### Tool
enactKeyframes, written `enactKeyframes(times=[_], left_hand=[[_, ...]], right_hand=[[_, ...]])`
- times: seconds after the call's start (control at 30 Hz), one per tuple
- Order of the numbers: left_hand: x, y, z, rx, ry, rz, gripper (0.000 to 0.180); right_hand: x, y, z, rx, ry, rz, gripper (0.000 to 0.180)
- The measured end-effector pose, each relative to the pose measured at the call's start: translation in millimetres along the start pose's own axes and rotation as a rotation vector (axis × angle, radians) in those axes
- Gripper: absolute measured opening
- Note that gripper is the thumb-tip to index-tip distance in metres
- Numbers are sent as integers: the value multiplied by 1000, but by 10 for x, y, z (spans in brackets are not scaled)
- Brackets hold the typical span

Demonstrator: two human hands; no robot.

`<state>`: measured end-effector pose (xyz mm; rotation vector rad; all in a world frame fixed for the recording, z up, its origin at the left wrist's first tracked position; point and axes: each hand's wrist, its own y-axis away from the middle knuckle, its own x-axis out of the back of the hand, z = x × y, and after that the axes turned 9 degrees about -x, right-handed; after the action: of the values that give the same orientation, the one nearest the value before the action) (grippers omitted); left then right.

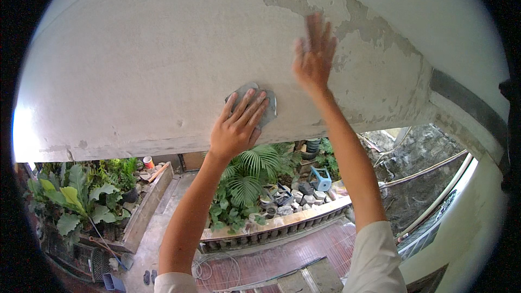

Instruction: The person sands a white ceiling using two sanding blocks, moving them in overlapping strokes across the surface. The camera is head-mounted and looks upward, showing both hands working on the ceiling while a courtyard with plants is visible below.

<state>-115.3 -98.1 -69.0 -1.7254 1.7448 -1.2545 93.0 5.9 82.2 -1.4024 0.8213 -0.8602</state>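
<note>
My left hand (239, 122) presses a grey, flexible sanding pad (268, 102) flat against a pale plastered overhead beam (135, 65); the fingers lie spread over the pad. My right hand (315, 54) is raised higher, palm flat and fingers apart on the same surface, beside patches of peeling paint (369, 27). It holds nothing and looks slightly blurred. Both forearms rise from the lower edge of the view.
Below the beam lies a courtyard with palm plants (247, 176), large-leaved green plants (70, 195), a small blue stool (321, 178), stone blocks (304, 195), a balustrade (271, 230) and a red-tiled floor (304, 249). A white pipe (439, 201) runs at right.
</note>
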Motion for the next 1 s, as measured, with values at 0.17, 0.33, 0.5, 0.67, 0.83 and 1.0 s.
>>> enactKeyframes(times=[0.17,0.33,0.5,0.67,0.83,1.0], left_hand=[[-2,1,-5,1,26,1,70],[9,7,3,-1,83,41,70],[2,-4,-1,1,17,37,70],[3,1,7,-6,29,54,70],[-2,-2,13,11,103,54,73],[3,-4,12,9,89,66,74]], right_hand=[[35,-225,-105,-60,-68,174,57],[59,-187,-141,-194,-66,202,57],[51,-185,35,-103,-2,159,57],[-25,-318,191,-261,-84,275,56],[-25,64,14,148,-56,96,55],[76,-219,-78,-55,-179,167,55]])
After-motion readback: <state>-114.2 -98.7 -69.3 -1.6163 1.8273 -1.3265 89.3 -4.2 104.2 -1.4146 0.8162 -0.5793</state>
